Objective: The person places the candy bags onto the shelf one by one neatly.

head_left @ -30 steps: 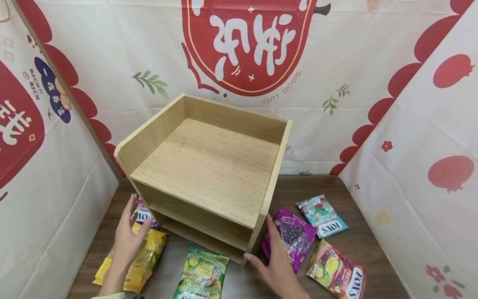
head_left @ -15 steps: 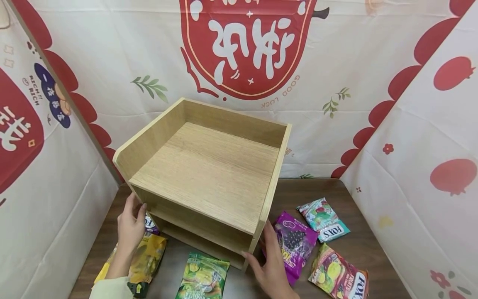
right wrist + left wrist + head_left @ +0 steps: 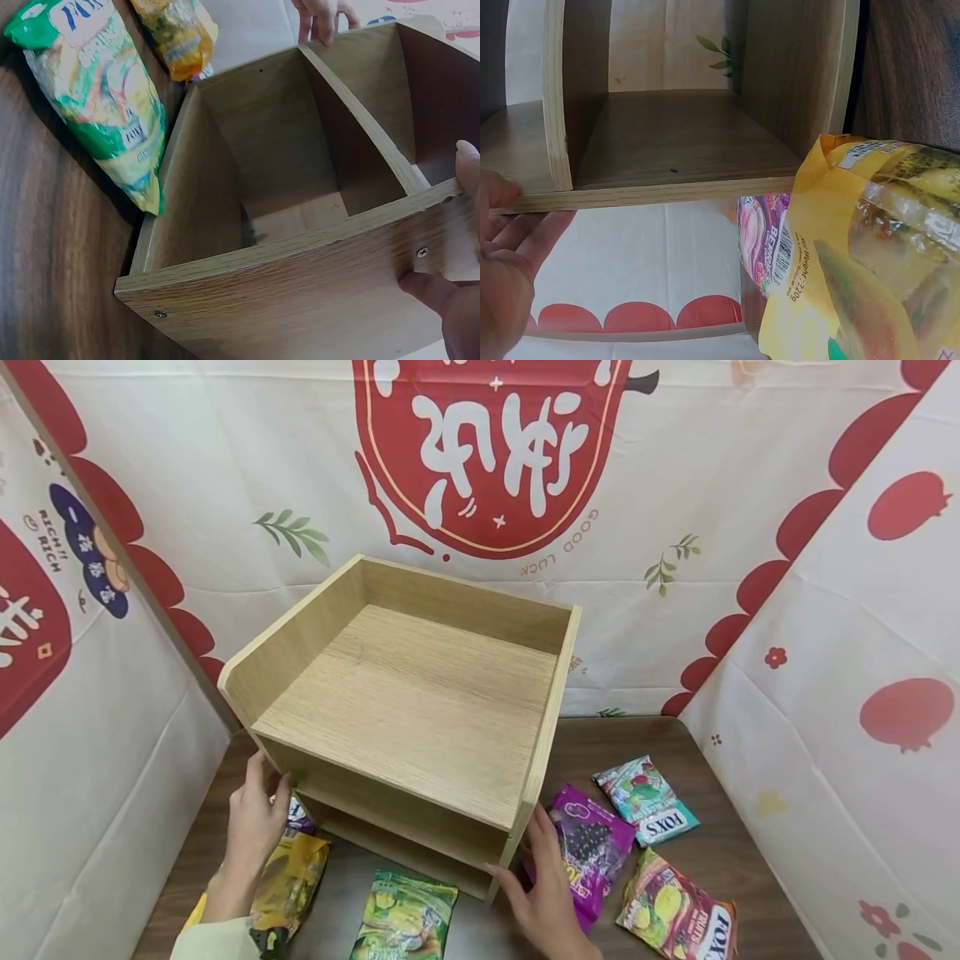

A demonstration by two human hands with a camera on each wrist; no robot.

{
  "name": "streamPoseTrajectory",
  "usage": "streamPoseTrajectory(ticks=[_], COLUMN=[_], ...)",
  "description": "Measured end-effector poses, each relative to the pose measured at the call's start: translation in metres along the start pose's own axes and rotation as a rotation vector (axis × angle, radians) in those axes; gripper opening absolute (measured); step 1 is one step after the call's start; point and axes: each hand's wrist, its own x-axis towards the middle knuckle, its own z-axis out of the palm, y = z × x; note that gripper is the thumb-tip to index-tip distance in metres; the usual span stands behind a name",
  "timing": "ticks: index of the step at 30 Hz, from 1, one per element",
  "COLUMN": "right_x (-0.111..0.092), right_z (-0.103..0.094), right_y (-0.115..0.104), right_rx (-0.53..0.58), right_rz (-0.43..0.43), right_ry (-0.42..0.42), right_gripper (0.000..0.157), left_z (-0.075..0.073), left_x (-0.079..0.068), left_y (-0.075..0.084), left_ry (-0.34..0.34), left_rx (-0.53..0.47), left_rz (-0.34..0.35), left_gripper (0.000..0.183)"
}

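Observation:
A light wooden shelf unit (image 3: 420,710) with an open top tray and two open compartments below stands at an angle on the table. My left hand (image 3: 257,822) grips the front edge of its left side panel, thumb inside and fingers outside, as the left wrist view also shows of the left hand (image 3: 510,255). My right hand (image 3: 543,893) holds the right side panel low down, the thumb at its front edge and the fingers along the outer face. In the right wrist view, part of the right hand (image 3: 457,300) lies against that screwed panel.
Candy bags lie around the shelf: a yellow one (image 3: 288,881) and a mostly hidden purple one (image 3: 298,817) at left, a green one (image 3: 405,914) in front, and purple (image 3: 592,847), teal (image 3: 647,799) and red (image 3: 678,910) ones at right. Printed cloth walls (image 3: 750,468) enclose the brown table (image 3: 757,868).
My left hand, earlier spread beside the shelf's left panel, has closed around its edge. My right hand stays at the right panel. The view has shifted slightly.

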Motion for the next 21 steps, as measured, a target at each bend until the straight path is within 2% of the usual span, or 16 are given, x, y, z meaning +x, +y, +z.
streamPoseTrajectory(ticks=[6,11,14,21], right_x=[0.015,0.027,0.031,0.035], right_z=[-0.009,-0.021,-0.025,-0.026], right_y=[-0.004,-0.017,-0.017,-0.003], right_rx=[0.04,-0.002,-0.021,0.096], right_rz=[-0.06,-0.064,-0.085,-0.124], right_ry=[0.021,0.017,0.022,-0.008], right_gripper=[0.084,0.083,0.084,0.092], left_z=[0.004,0.008,0.01,0.012], left_x=[0.0,-0.001,-0.001,-0.004], left_y=[0.001,0.001,0.003,0.004], left_ry=[0.014,0.033,0.041,0.043], left_rx=[0.023,0.023,0.025,0.027], left_rz=[0.059,0.11,0.11,0.093], left_gripper=[0.051,0.054,0.055,0.055])
